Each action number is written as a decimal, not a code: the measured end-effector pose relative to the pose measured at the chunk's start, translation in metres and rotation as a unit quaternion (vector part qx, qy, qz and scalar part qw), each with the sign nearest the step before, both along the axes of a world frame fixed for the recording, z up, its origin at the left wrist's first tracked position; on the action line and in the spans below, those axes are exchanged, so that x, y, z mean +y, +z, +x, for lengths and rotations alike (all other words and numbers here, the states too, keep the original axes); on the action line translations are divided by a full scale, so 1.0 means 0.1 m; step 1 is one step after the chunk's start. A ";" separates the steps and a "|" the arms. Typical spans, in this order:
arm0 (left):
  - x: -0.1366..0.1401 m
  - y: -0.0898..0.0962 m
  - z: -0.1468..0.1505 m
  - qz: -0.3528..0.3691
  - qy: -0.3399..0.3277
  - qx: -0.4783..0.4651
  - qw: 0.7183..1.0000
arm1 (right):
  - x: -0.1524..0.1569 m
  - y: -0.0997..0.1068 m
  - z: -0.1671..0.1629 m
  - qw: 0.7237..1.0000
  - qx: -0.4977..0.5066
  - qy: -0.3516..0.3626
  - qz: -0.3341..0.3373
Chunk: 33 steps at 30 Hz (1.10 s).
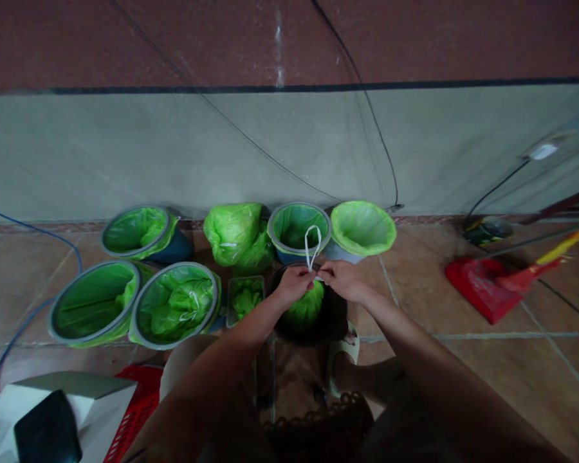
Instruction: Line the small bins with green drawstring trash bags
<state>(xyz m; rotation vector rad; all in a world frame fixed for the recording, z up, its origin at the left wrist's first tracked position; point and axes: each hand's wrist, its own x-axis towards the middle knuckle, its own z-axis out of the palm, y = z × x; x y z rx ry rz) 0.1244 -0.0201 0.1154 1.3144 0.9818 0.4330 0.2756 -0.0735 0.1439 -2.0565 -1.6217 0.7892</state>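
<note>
Over a dark bin [335,321] between my feet, both hands meet at the gathered top of a green trash bag [305,312]. My left hand [295,283] and my right hand [342,279] pinch a white drawstring [307,243], whose loop sticks up above the fingers. The bag's body bulges inside the bin, and my hands hide its neck. Just left of the bin is a small clear container [231,315] with crumpled green bags [246,298] in it.
Several lined bins, including one at front left [136,302], stand around. A filled green bag [234,231] sits by the wall. At right are a red dustpan [482,289] and a broom [525,281]. A white box [94,424] with a phone [48,427] is at lower left.
</note>
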 end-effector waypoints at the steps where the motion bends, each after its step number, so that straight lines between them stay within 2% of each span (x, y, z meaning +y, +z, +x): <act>1: 0.01 0.01 0.00 -0.004 0.014 -0.006 1.000 | 0.00 0.04 0.00 1.000 0.007 0.001 -0.016; 3: 0.03 0.02 0.00 -0.016 0.031 -0.018 0.999 | -0.01 0.10 0.00 0.998 0.043 0.020 -0.042; 7: 0.07 0.02 -0.02 -0.014 0.021 -0.029 0.999 | -0.07 0.13 0.01 0.985 0.130 0.081 -0.076; 10: 0.11 0.03 -0.06 0.028 -0.029 -0.005 0.999 | -0.11 0.10 0.06 0.970 0.173 0.120 -0.122; 12: 0.14 0.07 -0.09 0.091 -0.087 0.024 0.992 | -0.12 0.08 0.12 0.972 0.180 0.102 -0.115; 15: 0.15 0.12 -0.13 0.213 -0.161 0.041 0.963 | -0.06 0.05 0.14 0.982 0.190 0.008 -0.018; 18: 0.12 0.17 -0.15 0.322 -0.207 0.031 0.923 | 0.01 0.00 0.06 0.963 0.266 -0.020 0.037; 20: 0.10 0.18 -0.16 0.376 -0.224 0.035 0.898 | 0.03 -0.03 -0.01 0.946 0.325 0.002 0.009; 23: 0.08 0.19 -0.19 0.429 -0.221 0.044 0.875 | 0.01 -0.05 -0.05 0.931 0.362 0.021 -0.043; 26: 0.07 0.19 -0.20 0.468 -0.211 0.063 0.856 | -0.01 -0.04 -0.03 0.920 0.386 0.029 -0.058; 29: 0.03 0.18 -0.19 0.521 -0.208 0.085 0.823 | -0.02 -0.03 0.01 0.910 0.408 0.046 -0.063; 33: -0.04 0.15 -0.19 0.571 -0.175 0.100 0.796 | -0.04 -0.07 0.04 0.907 0.408 0.015 -0.099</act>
